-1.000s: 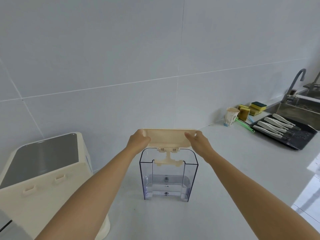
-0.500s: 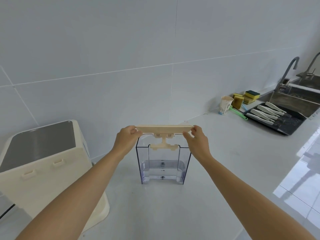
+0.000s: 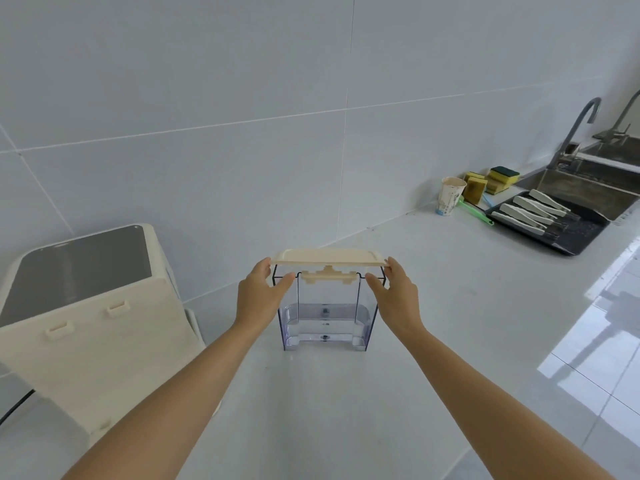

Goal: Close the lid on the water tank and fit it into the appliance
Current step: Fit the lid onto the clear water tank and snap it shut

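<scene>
A clear plastic water tank (image 3: 325, 320) stands upright on the white counter, with a little water at its bottom. A cream lid (image 3: 327, 256) lies nearly flat on the tank's top rim, its cream fitting hanging down inside. My left hand (image 3: 261, 294) pinches the lid's left end, thumb below the edge. My right hand (image 3: 394, 292) holds the lid's right end the same way. The cream appliance (image 3: 93, 327) with a dark grey top stands at the left, its back panel with two small tabs facing me.
A black cord (image 3: 14, 408) runs from the appliance's lower left. At the far right are a paper cup (image 3: 450, 195), sponges (image 3: 491, 180), a green-handled tool (image 3: 476, 211), a black tray (image 3: 575, 237) of white pieces, a sink (image 3: 588, 188) and taps. The tiled wall is close behind.
Both hands have lowered the lid from tilted above the tank to nearly flat on its rim. The camera view has shifted slightly.
</scene>
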{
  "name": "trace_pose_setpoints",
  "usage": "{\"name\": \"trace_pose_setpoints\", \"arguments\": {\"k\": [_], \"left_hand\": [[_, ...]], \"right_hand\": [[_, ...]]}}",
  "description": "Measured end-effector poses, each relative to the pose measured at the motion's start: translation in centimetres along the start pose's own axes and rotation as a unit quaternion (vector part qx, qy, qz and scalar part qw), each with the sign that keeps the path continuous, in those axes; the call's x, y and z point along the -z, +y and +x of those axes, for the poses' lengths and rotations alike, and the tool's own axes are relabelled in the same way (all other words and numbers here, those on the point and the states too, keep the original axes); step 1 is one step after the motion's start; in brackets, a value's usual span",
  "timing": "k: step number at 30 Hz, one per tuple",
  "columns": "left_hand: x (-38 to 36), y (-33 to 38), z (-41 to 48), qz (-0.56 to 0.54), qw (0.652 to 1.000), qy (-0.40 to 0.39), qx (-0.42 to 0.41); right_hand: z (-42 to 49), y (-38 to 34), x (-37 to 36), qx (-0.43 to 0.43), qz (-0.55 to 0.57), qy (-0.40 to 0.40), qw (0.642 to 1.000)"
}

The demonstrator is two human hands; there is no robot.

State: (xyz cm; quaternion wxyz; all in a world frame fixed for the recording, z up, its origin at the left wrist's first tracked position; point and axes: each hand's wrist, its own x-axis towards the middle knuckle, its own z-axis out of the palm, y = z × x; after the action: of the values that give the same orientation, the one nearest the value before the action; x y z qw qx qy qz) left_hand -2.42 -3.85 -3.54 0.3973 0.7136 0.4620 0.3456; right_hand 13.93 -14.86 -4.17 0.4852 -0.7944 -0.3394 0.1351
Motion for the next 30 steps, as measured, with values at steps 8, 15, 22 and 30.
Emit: {"name": "trace_pose_setpoints", "arguments": {"k": [8, 15, 22, 30], "left_hand": [[-0.8, -1.9, -0.7, 0.000, 1.000, -0.014, 0.002], [-1.1, -2.4, -1.4, 0.044, 0.999, -0.023, -0.017], [-1.2, -2.5, -2.2, 0.069, 0.996, -0.048, -0.012], [-0.8, -3.1, -2.4, 0.094, 0.993, -0.075, 0.007]], "right_hand": [[-0.7, 0.5, -0.6, -0.003, -0.010, 0.003, 1.000], [-0.8, 0.8, -0.6, -0.006, -0.044, -0.003, 0.999], [-1.4, 1.3, -0.4, 0.003, -0.096, -0.013, 0.995], [-1.7, 1.8, -0.7, 0.015, -0.179, -0.025, 0.983]]}}
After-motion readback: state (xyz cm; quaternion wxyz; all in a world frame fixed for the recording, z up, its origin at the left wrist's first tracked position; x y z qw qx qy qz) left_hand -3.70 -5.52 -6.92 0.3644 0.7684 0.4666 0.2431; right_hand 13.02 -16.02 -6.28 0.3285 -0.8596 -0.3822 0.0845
